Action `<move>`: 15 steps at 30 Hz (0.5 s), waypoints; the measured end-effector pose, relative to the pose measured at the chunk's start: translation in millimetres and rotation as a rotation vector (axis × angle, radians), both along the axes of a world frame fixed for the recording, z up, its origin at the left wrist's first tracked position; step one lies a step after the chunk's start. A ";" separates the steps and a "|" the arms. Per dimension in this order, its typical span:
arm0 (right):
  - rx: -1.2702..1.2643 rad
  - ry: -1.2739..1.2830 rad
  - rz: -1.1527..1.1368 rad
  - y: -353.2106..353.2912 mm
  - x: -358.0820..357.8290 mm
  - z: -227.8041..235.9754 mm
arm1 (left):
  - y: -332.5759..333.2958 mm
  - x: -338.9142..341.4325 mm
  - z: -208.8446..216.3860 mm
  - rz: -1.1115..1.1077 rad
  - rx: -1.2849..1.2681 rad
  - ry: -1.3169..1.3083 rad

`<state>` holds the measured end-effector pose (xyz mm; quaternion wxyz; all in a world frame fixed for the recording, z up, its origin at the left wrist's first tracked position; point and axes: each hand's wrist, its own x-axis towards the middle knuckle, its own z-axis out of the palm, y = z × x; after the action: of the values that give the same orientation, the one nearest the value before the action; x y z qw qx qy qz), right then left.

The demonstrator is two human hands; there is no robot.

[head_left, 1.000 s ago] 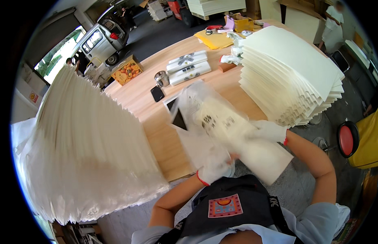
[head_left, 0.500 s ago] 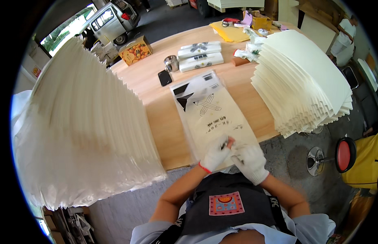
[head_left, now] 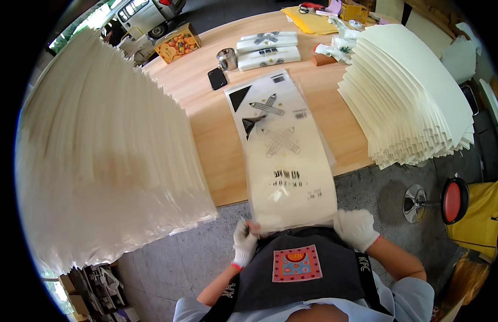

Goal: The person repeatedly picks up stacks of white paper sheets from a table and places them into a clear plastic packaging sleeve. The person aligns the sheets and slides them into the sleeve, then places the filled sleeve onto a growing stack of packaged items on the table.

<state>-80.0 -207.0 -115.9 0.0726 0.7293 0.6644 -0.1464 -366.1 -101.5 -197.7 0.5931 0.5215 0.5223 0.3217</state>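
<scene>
A clear printed plastic bag (head_left: pixel 292 177) with cream paper in it hangs over the table's near edge, close to my apron. Its print shows crossed pencils and dark lettering. My left hand (head_left: pixel 245 240), in a white knit glove with bare fingertips showing, pinches its near left corner. At the near right corner my gloved right hand (head_left: pixel 358 228) is closed on the edge; its fingertips are partly hidden. Beneath, flat on the table, lie more printed plastic bags (head_left: pixel 275 88) with black corner patches.
A tall stack of plastic-bagged paper (head_left: pixel 115 155) fills the left side. Fanned cream paper (head_left: pixel 415 96) lies at the right. Farther back are a phone (head_left: pixel 217 79), a metal mug (head_left: pixel 226 59), rolled white bags (head_left: pixel 268 57) and a fruit-printed box (head_left: pixel 177 43). A stool (head_left: pixel 454 202) stands at the right.
My hands have moved apart, from together over the bag to its two near corners. The bag of paper has come toward me, past the table edge. The view has shifted slightly.
</scene>
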 end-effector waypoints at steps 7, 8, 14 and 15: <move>0.193 0.065 0.179 23.1 0.0 7.5 | 16.7 13.8 11.6 -0.322 0.587 0.244; 0.348 0.029 0.152 32.1 11.1 0.4 | 23.2 22.0 5.5 -0.148 0.375 0.251; -0.265 0.286 -0.038 -13.4 32.7 -24.2 | 11.5 -54.7 -66.6 -0.364 0.106 0.409; -0.157 0.287 -0.148 -10.7 43.1 -37.7 | 8.2 -66.4 -92.1 -0.223 0.086 0.233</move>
<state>-36.9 -217.6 -153.6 0.0227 0.7398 0.5992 -0.3053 -432.5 -93.3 -289.9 0.5376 0.6351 0.5120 0.2134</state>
